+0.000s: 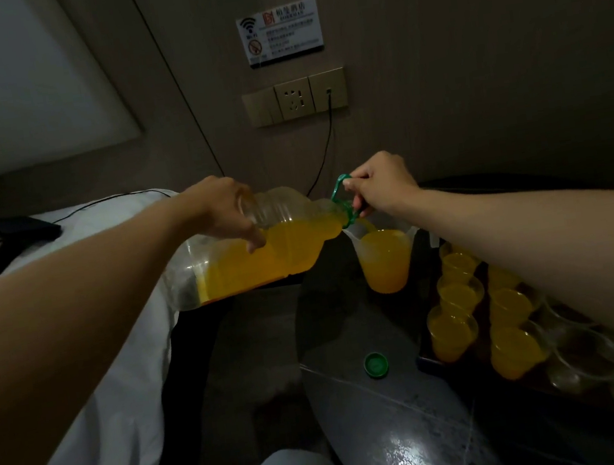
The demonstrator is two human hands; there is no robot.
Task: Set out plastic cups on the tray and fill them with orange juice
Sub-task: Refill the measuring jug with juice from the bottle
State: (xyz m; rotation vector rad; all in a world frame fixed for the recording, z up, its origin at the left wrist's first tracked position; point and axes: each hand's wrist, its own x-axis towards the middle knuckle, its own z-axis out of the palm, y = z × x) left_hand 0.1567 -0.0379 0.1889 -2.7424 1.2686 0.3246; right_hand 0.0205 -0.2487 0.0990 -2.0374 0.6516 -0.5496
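bed: white sheet, filling the left side, running alongside the table.
table: dark, glossy and rounded, carrying the tray, the jug and the loose cap.
tray: dark, at the right of the table, partly hidden under the right forearm and crowded with plastic cups.
bottle: big clear one, tipped nearly flat over the gap between bed and table, neck pointing right, roughly half full of orange juice.
jug: translucent, with a spout, just under the bottle's mouth. it seemed to stand on the table beside the tray's far end. juice was running into it and it looked more than half full.
filled cups: two rows on the tray's left part, each holding juice. the arm hid some, so the count was unclear.
empty cups: clear ones on the tray's right and nearer part, no juice in them.
left hand: reached over the bottle's body, fingers curled round it, taking the weight.
right hand: at the neck, fingers pinching the green handle to steer the pour.
cap: green, lying open side up on the table, just left of the tray.
progress: setting out looked done, since cups covered the tray. filling looked about half done, left part filled and right part dry.
left to do: probably finish topping up the jug, then pour from it into the empty cups.
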